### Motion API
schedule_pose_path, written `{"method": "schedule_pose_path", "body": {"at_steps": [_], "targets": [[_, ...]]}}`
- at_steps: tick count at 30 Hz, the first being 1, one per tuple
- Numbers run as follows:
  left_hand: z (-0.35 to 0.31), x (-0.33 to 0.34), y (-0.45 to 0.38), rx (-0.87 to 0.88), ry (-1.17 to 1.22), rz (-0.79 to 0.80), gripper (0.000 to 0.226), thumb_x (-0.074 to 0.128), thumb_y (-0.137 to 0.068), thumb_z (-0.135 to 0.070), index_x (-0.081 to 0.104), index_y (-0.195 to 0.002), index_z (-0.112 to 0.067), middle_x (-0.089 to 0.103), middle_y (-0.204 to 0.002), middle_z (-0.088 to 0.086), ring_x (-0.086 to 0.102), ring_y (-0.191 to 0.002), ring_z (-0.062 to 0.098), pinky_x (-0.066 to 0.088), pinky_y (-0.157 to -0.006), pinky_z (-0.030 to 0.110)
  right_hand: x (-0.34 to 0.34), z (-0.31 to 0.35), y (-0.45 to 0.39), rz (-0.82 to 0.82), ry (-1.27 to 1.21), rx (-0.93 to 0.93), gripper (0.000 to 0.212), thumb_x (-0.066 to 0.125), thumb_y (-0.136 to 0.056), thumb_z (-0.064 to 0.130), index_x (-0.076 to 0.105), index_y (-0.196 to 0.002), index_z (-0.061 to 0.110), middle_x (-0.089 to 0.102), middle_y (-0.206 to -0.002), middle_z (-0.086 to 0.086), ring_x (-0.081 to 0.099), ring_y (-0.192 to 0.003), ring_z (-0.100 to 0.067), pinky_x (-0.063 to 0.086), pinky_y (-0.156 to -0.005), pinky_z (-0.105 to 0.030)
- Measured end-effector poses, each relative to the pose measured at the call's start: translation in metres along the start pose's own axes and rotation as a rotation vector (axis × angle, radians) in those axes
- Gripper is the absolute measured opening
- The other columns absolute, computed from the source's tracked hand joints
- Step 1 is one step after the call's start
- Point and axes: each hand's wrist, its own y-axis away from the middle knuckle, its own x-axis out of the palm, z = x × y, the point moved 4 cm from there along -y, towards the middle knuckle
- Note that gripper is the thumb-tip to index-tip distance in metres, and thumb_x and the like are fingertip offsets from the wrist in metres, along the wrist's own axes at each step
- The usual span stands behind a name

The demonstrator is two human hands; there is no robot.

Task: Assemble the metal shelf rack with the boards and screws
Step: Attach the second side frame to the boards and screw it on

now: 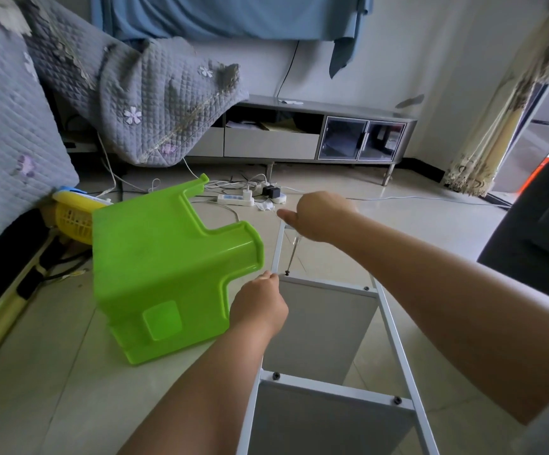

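Observation:
The white metal shelf rack point(394, 343) lies on the floor at lower right, with grey boards point(322, 326) fixed between its rails by black screws. My right hand point(319, 215) grips a screwdriver point(292, 254) whose tip stands on a black screw point(286, 273) at the upper board's left corner. My left hand point(260, 307) holds the rack's left rail beside that screw, fingers curled on the metal. Two other screws point(276, 376) show on the lower crossbar.
A green plastic stool point(168, 274) lies on its side just left of the rack. A yellow basket point(72, 218) and a quilt-covered sofa point(10, 152) are at left. A power strip point(237, 199) with cables lies ahead, before a TV cabinet point(315, 136). A dark chair point(542, 231) stands at right.

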Motion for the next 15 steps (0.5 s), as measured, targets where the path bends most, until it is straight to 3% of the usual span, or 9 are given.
{"method": "schedule_pose_path", "body": {"at_steps": [2,4,7,9,11,13,15], "targets": [[-0.001,-0.002,-0.001,-0.003,0.000,-0.004,0.045,0.031,-0.095,-0.006,0.035,-0.140,-0.008,0.030,-0.150,0.004,0.034,-0.135,0.021,0.030,-0.106,0.029,-0.003,0.003,0.001,0.061,-0.028,-0.035,0.040,0.028,-0.099,0.033,0.056,-0.094,0.005,0.055,-0.112,-0.017,0.055,-0.095,-0.030,0.039,-0.077,-0.029],[-0.001,-0.003,0.000,-0.001,-0.006,-0.005,0.045,0.031,-0.095,-0.006,0.036,-0.140,-0.007,0.031,-0.150,0.005,0.034,-0.135,0.021,0.030,-0.107,0.029,-0.005,0.004,0.003,0.113,-0.136,-0.087,0.030,0.031,-0.098,0.019,0.045,-0.075,0.006,0.057,-0.107,-0.020,0.057,-0.080,-0.031,0.038,-0.071,-0.026],[-0.001,-0.004,0.002,-0.007,-0.008,-0.001,0.044,0.031,-0.095,-0.007,0.036,-0.139,-0.007,0.031,-0.150,0.005,0.035,-0.134,0.022,0.030,-0.106,0.030,-0.005,0.006,0.008,0.132,-0.163,-0.103,0.025,0.034,-0.099,0.015,0.051,-0.082,0.008,0.063,-0.102,-0.017,0.060,-0.098,-0.031,0.042,-0.072,-0.027],[-0.001,-0.003,0.003,-0.010,-0.004,0.000,0.044,0.031,-0.095,-0.006,0.037,-0.139,-0.006,0.032,-0.149,0.006,0.035,-0.134,0.022,0.031,-0.106,0.030,-0.007,0.006,0.011,0.112,-0.176,-0.062,0.033,0.029,-0.101,0.018,0.058,-0.093,0.004,0.062,-0.094,-0.015,0.059,-0.103,-0.031,0.045,-0.079,-0.031],[0.000,-0.001,0.005,-0.008,-0.001,-0.001,0.045,0.031,-0.095,-0.006,0.036,-0.140,-0.007,0.031,-0.150,0.005,0.034,-0.134,0.022,0.030,-0.107,0.030,-0.005,0.001,0.009,0.132,-0.124,-0.011,0.035,0.027,-0.102,0.018,0.057,-0.104,-0.001,0.060,-0.101,-0.017,0.055,-0.107,-0.032,0.044,-0.074,-0.031],[0.000,-0.001,0.006,-0.004,0.002,0.006,0.046,0.031,-0.095,-0.006,0.034,-0.141,-0.007,0.030,-0.151,0.005,0.032,-0.136,0.021,0.029,-0.108,0.029,-0.005,-0.008,0.008,0.140,-0.108,0.032,0.041,0.028,-0.101,0.025,0.050,-0.075,0.001,0.051,-0.077,-0.012,0.058,-0.082,-0.030,0.043,-0.062,-0.027],[0.001,-0.001,0.007,-0.001,0.001,0.012,0.046,0.030,-0.095,-0.006,0.034,-0.141,-0.007,0.029,-0.151,0.005,0.032,-0.136,0.021,0.029,-0.107,0.028,0.001,-0.005,0.008,0.210,-0.148,0.020,0.041,0.029,-0.100,0.028,0.037,-0.069,0.003,0.036,-0.069,-0.004,0.050,-0.055,-0.021,0.046,-0.053,-0.027]]}}
